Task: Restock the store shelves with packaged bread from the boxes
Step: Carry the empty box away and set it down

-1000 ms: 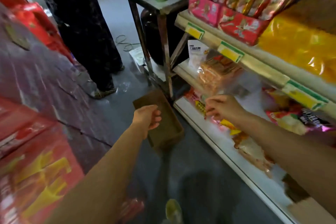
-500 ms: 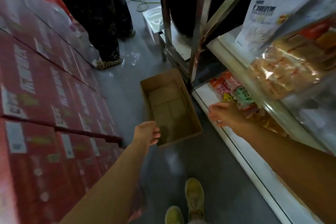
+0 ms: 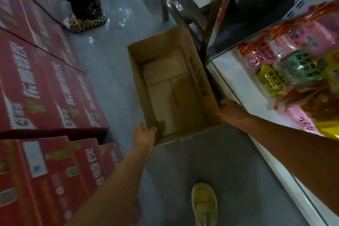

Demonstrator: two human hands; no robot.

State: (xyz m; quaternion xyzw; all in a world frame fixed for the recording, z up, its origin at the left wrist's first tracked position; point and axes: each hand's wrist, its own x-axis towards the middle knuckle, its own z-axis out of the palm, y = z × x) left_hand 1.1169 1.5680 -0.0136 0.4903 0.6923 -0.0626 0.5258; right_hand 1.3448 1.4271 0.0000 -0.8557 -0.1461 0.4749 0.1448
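Observation:
An open brown cardboard box point(image 3: 139, 86) stands on the grey floor beside the shelf, and its inside looks empty. My left hand point(image 3: 145, 134) reaches its near-left corner with straight fingers, the thumb at the rim. At the near-right corner my right hand point(image 3: 231, 109) lies against the outside of the box's right wall, fingers relaxed. Neither hand holds anything. Several colourful bagged goods point(image 3: 293, 64) lie on the white bottom shelf point(image 3: 236, 82) to the right.
Stacked red cartons point(image 3: 45, 88) line the left side of the narrow aisle. Another person's feet in a leopard-print shoe point(image 3: 86, 22) stand beyond the box. Metal table legs point(image 3: 165, 5) rise behind it. My yellow shoe point(image 3: 203, 205) is on the floor below.
My view has tipped down toward the floor. Both hands have dropped from the air and the shelf edge to the near corners of the box.

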